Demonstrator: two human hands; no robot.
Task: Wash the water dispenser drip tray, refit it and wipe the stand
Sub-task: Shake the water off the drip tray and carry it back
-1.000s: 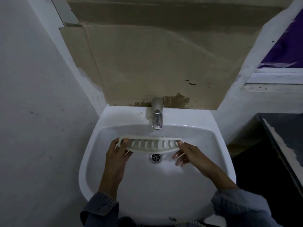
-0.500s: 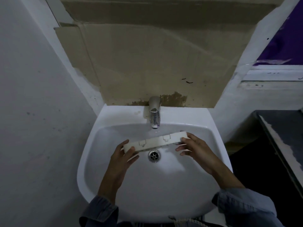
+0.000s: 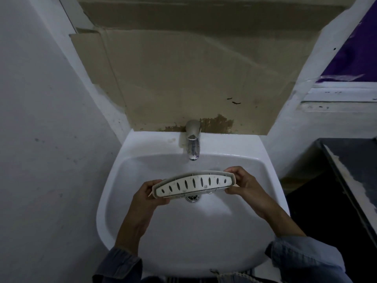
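**A:** Which surface carries things here?

**B:** A white glossy basin [image 3: 272, 180], set against the back wall and seen from above.

**A:** What stands on it?

**B:** A chrome tap [image 3: 192, 144] stands at the middle of the rear ledge, with its spout pointing down into the bowl. A faint brownish stain [image 3: 171, 140] marks the ledge just left of the tap's base.

**A:** And inside the bowl?

**B:** A metal drain [image 3: 191, 198] sits at the bottom centre. Its upper edge is hidden behind the drip tray [image 3: 193, 183], which is held above the bowl. A dark counter [image 3: 350, 170] lies to the right.
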